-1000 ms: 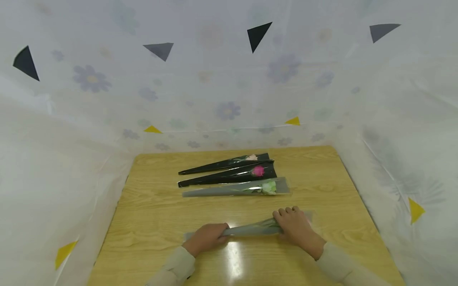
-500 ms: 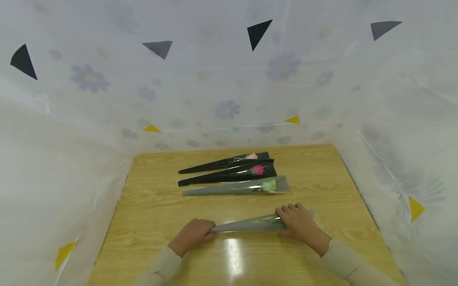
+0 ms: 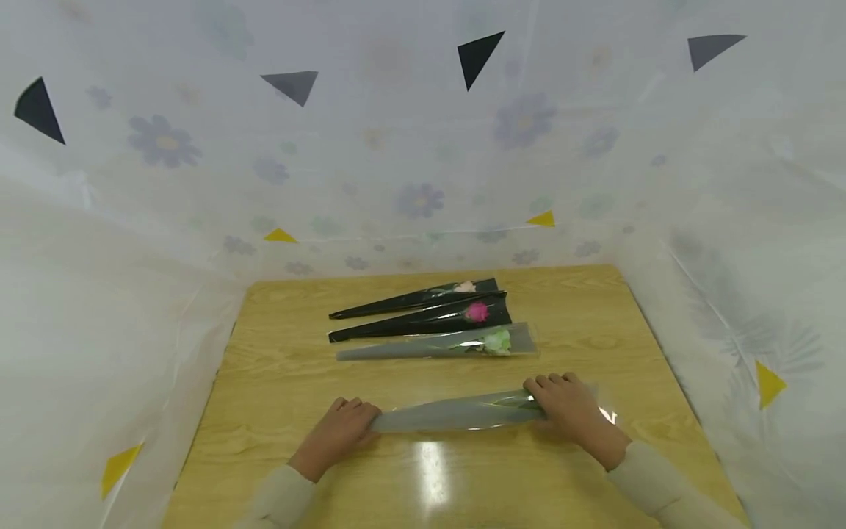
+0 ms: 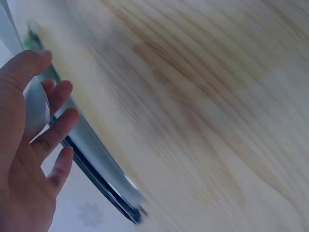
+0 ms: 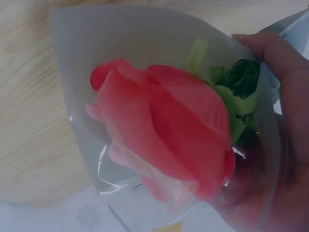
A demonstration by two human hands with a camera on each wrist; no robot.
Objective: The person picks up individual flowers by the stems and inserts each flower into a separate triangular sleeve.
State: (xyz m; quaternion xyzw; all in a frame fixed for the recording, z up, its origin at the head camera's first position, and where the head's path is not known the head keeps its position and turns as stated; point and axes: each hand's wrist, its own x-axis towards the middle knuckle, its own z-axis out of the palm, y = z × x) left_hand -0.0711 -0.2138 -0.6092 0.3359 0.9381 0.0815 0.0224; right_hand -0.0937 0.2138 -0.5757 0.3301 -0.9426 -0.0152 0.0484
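Observation:
A rose in a grey-backed clear sleeve [image 3: 449, 415] lies across both hands near the front of the table. My left hand [image 3: 338, 435] holds the sleeve's narrow end; in the left wrist view that tip sits between thumb and curled fingers. Around the wide end, my right hand [image 3: 570, 413] grips the sleeve from above, just below the bloom. The right wrist view shows the pink-red rose [image 5: 169, 130] with green leaves inside the film, while in the head view the hand covers it.
Farther back on the wooden table [image 3: 277, 397] lie a light green flower in a grey sleeve [image 3: 396, 349], a magenta rose in a black sleeve [image 3: 403, 323] and a pale pink flower in a black sleeve [image 3: 396, 300]. White patterned sheeting [image 3: 423, 147] surrounds the table.
My left hand has slid left along the sleeve to its narrow end. The right hand has shifted a little to the right with the wide end. The three other wrapped flowers stay put.

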